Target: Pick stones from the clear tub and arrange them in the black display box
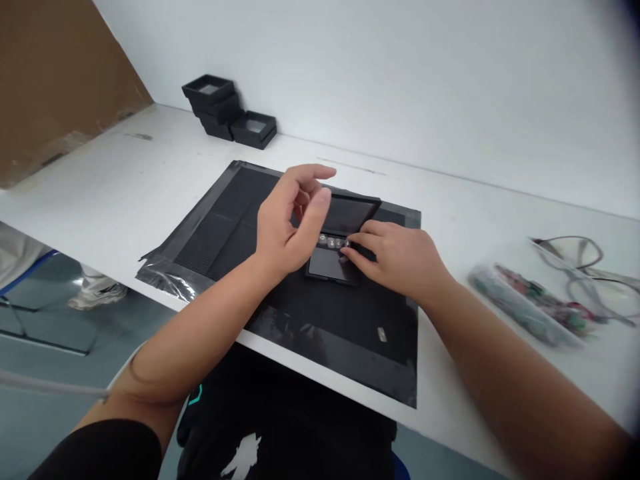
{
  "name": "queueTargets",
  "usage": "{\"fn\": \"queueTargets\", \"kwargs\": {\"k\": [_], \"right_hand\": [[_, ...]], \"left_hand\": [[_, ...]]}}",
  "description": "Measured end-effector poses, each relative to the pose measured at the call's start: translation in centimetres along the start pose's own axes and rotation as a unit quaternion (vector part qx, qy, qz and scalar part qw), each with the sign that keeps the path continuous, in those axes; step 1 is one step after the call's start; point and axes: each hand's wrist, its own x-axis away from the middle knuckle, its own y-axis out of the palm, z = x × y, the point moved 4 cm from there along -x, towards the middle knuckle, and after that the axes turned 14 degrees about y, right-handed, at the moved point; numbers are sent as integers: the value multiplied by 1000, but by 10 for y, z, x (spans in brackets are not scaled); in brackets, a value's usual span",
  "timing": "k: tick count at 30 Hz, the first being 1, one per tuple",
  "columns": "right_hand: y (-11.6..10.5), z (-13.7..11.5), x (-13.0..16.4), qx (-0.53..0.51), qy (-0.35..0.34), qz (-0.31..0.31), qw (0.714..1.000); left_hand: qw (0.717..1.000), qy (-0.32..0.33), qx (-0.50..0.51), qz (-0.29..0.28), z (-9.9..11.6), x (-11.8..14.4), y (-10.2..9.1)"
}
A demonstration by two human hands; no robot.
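A black flat case (327, 267) stands with its dark lid (350, 212) raised on the black mat (295, 303). Along the strip between lid and base runs a row of small silver pieces (331, 243) with dark marks on them. My right hand (397, 257) pinches at the right end of this row, thumb and forefinger around a small silver piece (349, 244). Raised over the left side of the case, my left hand (295, 217) holds nothing, its thumb and forefinger apart and the other fingers curled. It hides part of the case.
On the mat's right lies a loose small metal piece (382, 335). Several black frame-like boxes (213, 107) are stacked by the wall. To the right are a clear tray (530, 307) of small coloured packets and a pair of glasses (575, 253). A brown board (65, 80) stands at left.
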Motion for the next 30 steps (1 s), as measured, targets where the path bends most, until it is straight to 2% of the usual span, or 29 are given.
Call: {"fn": "queueTargets", "kwargs": {"k": [4, 8, 11, 17, 20, 24, 27, 30], "right_hand": [[-1, 1, 2, 8, 19, -10, 1000], [1, 5, 1, -10, 38, -24, 999], [3, 9, -2, -34, 53, -42, 997], [0, 16, -2, -139, 84, -56, 985], [-4, 10, 2, -211, 42, -80, 973], [1, 2, 4, -231, 0, -134, 964], [4, 4, 2, -225, 16, -144, 964], [4, 12, 0, -253, 54, -168, 951]], "left_hand": [[999, -9, 38, -28, 3, 2, 1], [997, -11, 80, -5, 2, 2, 1], [998, -12, 58, 5, 1, 1, 0], [994, 38, 24, 95, 9, -3, -10], [990, 55, 43, 122, 14, -3, -13], [988, 110, 54, 94, 20, -1, -11], [987, 137, 63, 60, 20, 1, -9], [988, 130, 78, 40, 18, 1, -8]]}}
